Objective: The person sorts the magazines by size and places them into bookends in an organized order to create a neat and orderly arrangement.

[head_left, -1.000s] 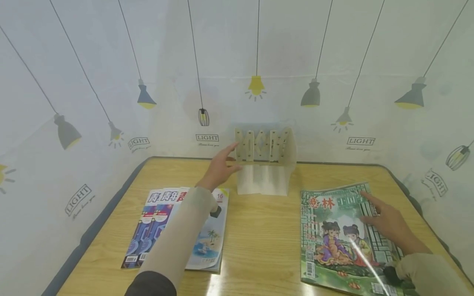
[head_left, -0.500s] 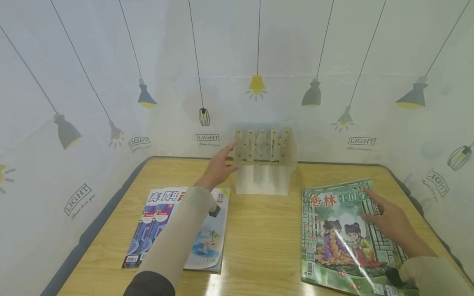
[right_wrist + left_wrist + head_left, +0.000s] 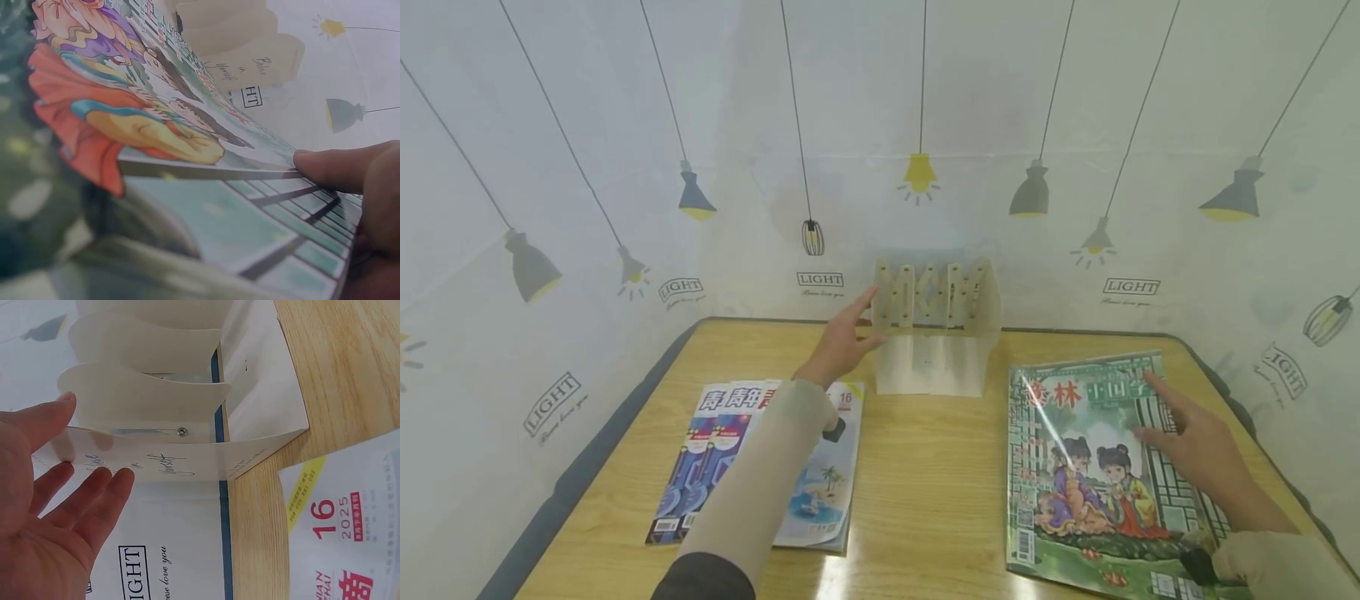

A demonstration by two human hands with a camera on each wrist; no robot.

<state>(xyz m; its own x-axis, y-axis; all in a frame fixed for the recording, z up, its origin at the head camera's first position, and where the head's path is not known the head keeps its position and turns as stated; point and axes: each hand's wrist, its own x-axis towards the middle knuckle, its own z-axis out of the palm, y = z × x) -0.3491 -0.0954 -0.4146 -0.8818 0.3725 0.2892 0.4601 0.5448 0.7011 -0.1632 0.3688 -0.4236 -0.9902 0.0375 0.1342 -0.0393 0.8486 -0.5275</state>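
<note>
A white folding rack (image 3: 932,362) with several upright dividers stands at the table's back. My left hand (image 3: 842,337) is at its left side; in the left wrist view the left hand (image 3: 56,494) has its thumb over the end panel (image 3: 200,459) and its fingers on the outer face. My right hand (image 3: 1202,450) grips the right edge of a green illustrated magazine (image 3: 1090,500) at the right. Seen by the right wrist camera, the thumb of the right hand (image 3: 369,194) lies on the cover (image 3: 169,131), fingers mostly hidden beneath.
Several overlapping magazines (image 3: 700,450) lie on the table (image 3: 925,500) at the left, partly under my left sleeve (image 3: 760,483). A cloth (image 3: 985,100) printed with hanging lamps rises behind and beside the table.
My right hand and the green magazine have shifted slightly, its top edge now a little farther back and its cover turned more to the camera. The left hand has barely moved.
</note>
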